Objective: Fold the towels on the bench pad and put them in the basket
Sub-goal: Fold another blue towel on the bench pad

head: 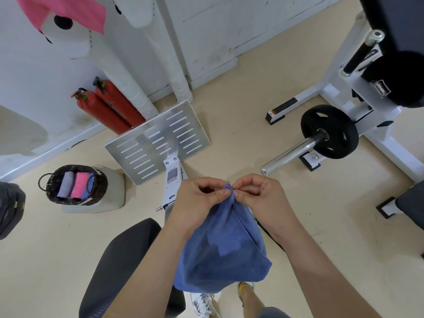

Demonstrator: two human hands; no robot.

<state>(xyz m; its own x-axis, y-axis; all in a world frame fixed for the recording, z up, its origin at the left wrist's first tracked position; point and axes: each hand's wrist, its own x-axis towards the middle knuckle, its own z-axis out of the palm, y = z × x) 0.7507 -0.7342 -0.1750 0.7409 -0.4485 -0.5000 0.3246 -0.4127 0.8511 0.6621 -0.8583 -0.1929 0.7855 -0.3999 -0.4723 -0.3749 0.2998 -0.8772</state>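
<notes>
Head view shows a blue towel (220, 251) hanging in the air from a single bunched point at its top, the cloth falling in a loose sack below the grip toward the person's shoes (203, 302); it seems to be held up this way so that its weight pulls it straight while the corners or edges are matched, which I judge to be the start of a fold; the left hand (202, 198) is closed, thumb and forefinger pinching the top edge of the cloth; the right hand (259, 193) is closed too, its fingertips (238, 191) nipping the same edge just beside the left thumb, so the two pinches nearly touch; below and left of the grip lies a dark bench pad (119, 260), bare where it shows; well off to the left of the grip a woven basket (73, 184) sits on a pale block (110, 189), already holding folded grey, pink and blue towels; beyond the grip stands a slotted metal plate (158, 141).
</notes>
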